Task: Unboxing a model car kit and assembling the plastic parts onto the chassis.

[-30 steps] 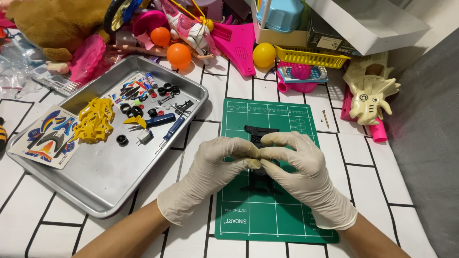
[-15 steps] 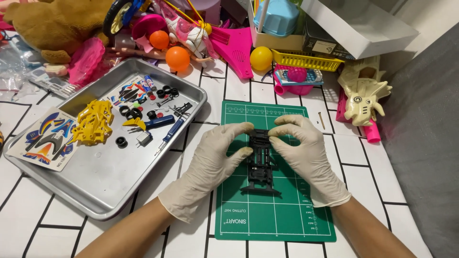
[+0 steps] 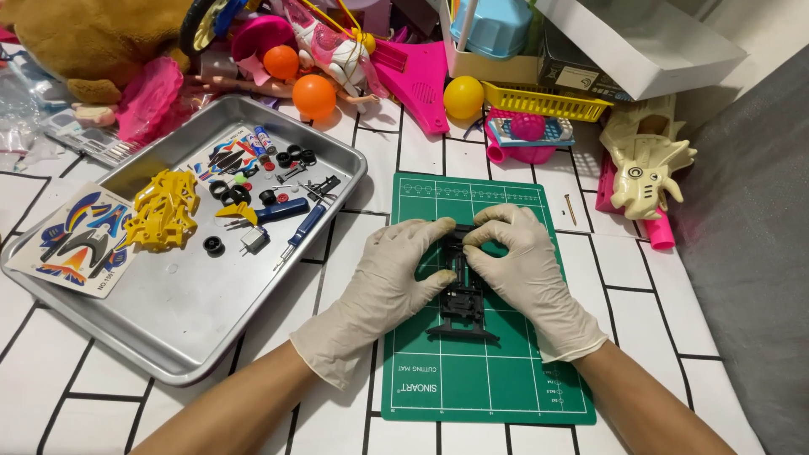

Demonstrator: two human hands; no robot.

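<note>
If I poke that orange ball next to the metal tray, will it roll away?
Probably yes. The orange ball is round and smooth, so a poke would likely send it rolling across the flat tiled table. It looks like hollow plastic, so it is probably light. It may not go far: the tray and a pile of toys sit close around it.

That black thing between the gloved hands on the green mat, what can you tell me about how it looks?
The black chassis looks like a moulded plastic frame for a small model car, long and narrow, with a wider bumper-like bar at the end nearest the person. It lies flat on the green cutting mat, lengthwise toward the person. No wheels show on it. The left hand grips its left side and the right hand pinches its far end; both wear pale gloves. Fingers hide its upper part.
</note>
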